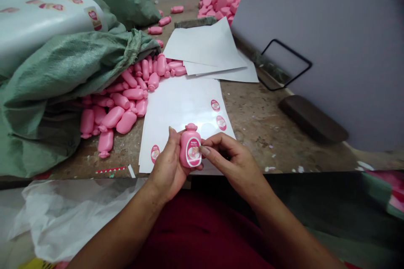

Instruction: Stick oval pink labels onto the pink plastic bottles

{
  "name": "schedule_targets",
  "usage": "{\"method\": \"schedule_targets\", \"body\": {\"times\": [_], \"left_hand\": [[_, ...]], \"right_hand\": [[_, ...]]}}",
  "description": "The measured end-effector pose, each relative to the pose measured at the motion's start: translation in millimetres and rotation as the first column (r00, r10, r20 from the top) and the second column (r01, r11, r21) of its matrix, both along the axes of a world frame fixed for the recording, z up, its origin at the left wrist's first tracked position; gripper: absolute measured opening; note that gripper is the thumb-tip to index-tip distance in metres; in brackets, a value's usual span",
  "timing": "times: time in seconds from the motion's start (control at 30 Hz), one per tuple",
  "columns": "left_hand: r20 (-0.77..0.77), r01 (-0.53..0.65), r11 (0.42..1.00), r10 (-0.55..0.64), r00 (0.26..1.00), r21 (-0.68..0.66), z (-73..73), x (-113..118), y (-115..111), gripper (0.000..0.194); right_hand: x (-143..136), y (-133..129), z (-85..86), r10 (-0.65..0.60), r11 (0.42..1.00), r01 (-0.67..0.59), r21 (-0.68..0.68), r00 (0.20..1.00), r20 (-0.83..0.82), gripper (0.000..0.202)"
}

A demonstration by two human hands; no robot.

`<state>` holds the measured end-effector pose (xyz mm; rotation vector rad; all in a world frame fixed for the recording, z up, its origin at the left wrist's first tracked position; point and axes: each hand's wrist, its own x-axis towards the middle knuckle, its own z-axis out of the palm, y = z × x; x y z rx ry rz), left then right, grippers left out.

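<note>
The table (252, 122) bears a green sack (41, 105), pink bottles (113, 116) heaped at its mouth. White sheets (179, 96) lie beside them — a few oval labels on top. Over their near edge, the left hand's (168, 166) fingers cradle one labelled bottle (190, 147); the right hand's (236, 162) thumb and fingertips, nearly closed, touch its label's edge.

Left hand (169, 163) cradles one pink bottle (187, 151), upright, its oval label (193, 151) facing up; right hand (235, 162) touches the label's right edge with thumb. Beneath: white sheet (181, 105) on bench (252, 122), three oval stickers (221, 123) on it. Left: loose pink bottles (112, 117) spilling from green sack (41, 117).
</note>
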<state>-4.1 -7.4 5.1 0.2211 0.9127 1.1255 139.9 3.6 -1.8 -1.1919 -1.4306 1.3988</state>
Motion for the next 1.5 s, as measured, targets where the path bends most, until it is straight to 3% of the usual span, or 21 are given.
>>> {"method": "schedule_targets", "body": {"times": [0.47, 0.73, 1.03, 1.33, 1.5], "left_hand": [[-0.009, 0.024, 0.997, -0.023, 1.0, 0.07, -8.0, 0, -1, 0.05], [-0.03, 0.015, 0.996, -0.012, 0.999, 0.088, -10.9, 0, -2, 0.048], [-0.038, -0.016, 0.998, 0.018, 0.999, 0.062, -12.7, 2, -2, 0.045], [0.025, 0.029, 0.999, -0.029, 0.999, -0.013, -9.5, 3, -2, 0.04], [0.051, 0.007, 0.999, -0.005, 0.999, -0.035, -8.0, 2, -2, 0.036]], "right_hand": [[-2, 1, -3.3, -0.004, 1.0, 0.003, -0.019, 0.998, -0.059, 0.015], [-1, 3, -5.5, -0.013, 1.0, 0.013, -0.016, 1.0, 0.015, 0.021], [0, 1, -8.3, -0.03, 1.0, 0.03, -0.001, 0.999, 0.044, 0.019], [3, 5, -10.2, 0.014, 0.985, -0.027, -0.172, 0.997, -0.076, 0.026], [1, 3, -11.2, -0.03, 0.989, 0.025, -0.147, 0.999, -0.029, 0.028]]}}
